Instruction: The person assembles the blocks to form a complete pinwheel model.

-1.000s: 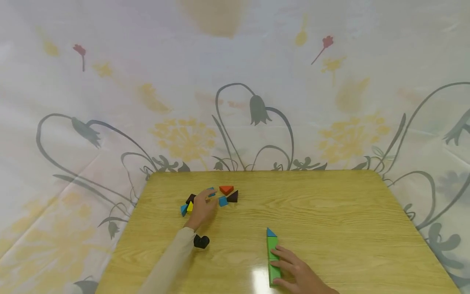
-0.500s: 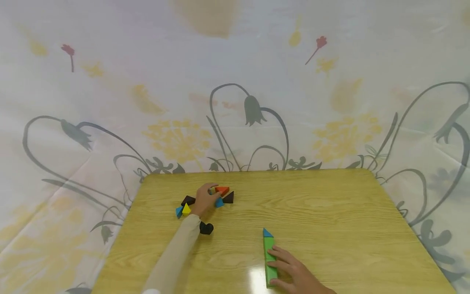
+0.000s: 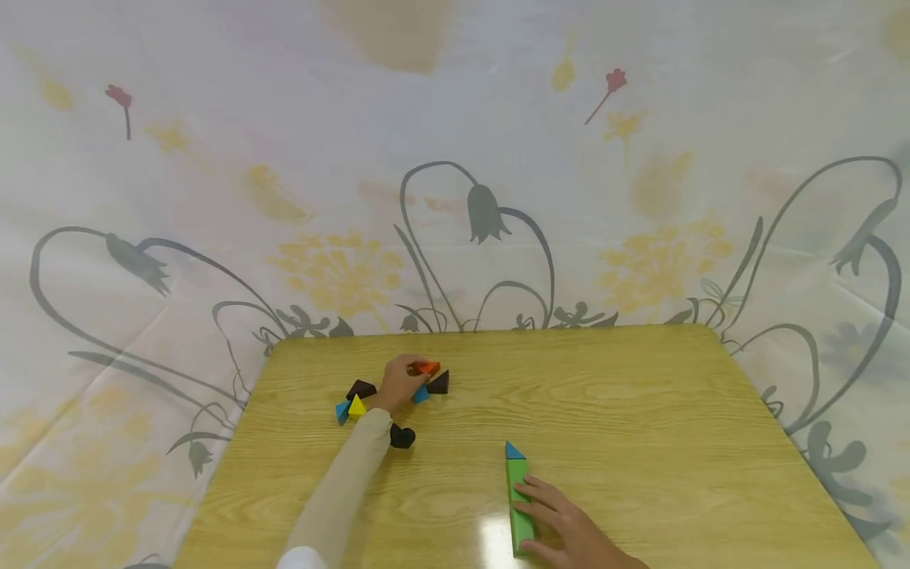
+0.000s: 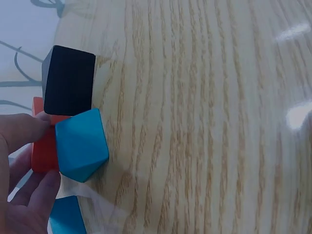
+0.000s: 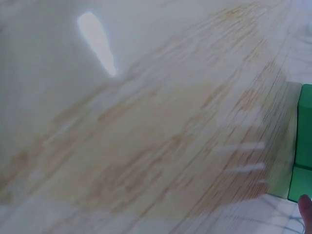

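At the far left of the table, my left hand (image 3: 400, 382) pinches a red triangular block (image 3: 428, 369) between thumb and fingers. Seen from the left wrist, a blue block (image 4: 83, 144) and a black block (image 4: 70, 80) sit right beside the red one, and another blue block (image 4: 68, 217) lies below the fingers. Nearer the front, two green blocks (image 3: 520, 482) lie end to end in a line, with a blue triangular block (image 3: 515, 451) at their far end. My right hand (image 3: 569, 529) rests its loosely spread fingertips along the right side of the green blocks.
Left of my left hand lie a black block (image 3: 361, 389), a yellow triangular block (image 3: 357, 407) and a blue block (image 3: 343, 411). A black device (image 3: 402, 436) sits at the left wrist. The wooden table (image 3: 626, 403) meets a flower-printed cloth (image 3: 640, 158) at its back.
My left hand has moved slightly to the red block and its fingers have closed on it. The right hand stays at the green blocks. The whole view has shifted slightly.
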`<act>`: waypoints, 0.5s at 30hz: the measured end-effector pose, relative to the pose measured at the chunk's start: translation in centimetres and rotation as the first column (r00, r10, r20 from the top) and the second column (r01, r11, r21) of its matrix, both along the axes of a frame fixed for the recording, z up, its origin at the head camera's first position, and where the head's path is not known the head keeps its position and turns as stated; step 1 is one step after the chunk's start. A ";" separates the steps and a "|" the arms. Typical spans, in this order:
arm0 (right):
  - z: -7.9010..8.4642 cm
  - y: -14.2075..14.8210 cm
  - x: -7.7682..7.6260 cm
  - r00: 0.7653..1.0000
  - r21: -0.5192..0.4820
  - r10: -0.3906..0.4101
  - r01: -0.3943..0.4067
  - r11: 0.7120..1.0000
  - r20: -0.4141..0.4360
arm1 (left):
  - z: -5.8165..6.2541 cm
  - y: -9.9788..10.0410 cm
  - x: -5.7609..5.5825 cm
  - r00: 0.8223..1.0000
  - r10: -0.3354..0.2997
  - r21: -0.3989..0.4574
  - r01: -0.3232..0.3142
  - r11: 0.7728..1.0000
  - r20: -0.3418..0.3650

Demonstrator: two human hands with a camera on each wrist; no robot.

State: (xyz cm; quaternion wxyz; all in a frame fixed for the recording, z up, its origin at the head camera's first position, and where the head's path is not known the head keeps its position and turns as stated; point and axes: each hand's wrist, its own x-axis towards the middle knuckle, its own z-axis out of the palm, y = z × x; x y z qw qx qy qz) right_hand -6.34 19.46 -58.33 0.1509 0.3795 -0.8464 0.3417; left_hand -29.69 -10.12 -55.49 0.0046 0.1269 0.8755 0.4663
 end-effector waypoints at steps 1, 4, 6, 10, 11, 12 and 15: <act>0.1 0.0 0.0 1.000 0.002 0.000 0.000 1.000 -0.005 | 0.0 0.0 0.0 1.000 0.005 0.000 -0.005 1.000 -0.004; 0.3 -0.1 -0.1 1.000 0.014 0.001 -0.001 1.000 -0.026 | -0.1 0.1 0.1 1.000 0.015 0.011 -0.015 1.000 -0.020; 0.3 -0.1 -0.1 0.999 0.023 0.000 0.001 1.000 -0.040 | -0.1 0.1 0.3 0.999 0.020 0.023 -0.019 1.000 -0.036; 0.3 0.0 -0.1 0.999 0.039 -0.001 0.003 0.999 -0.051 | 0.0 0.3 0.5 0.998 0.028 0.047 -0.026 0.999 -0.049; 0.3 0.0 -0.1 0.999 0.042 -0.004 0.006 0.999 -0.041 | 0.0 0.3 0.6 0.998 0.033 0.056 -0.030 0.998 -0.046; 0.3 0.0 -0.1 0.999 0.045 -0.005 0.007 0.999 -0.032 | 0.1 0.4 0.6 0.998 0.036 0.061 -0.033 0.998 -0.043; 0.3 0.0 -0.1 1.000 0.056 -0.014 0.016 0.998 -0.027 | 0.1 0.4 0.7 0.998 0.037 0.063 -0.034 0.997 -0.054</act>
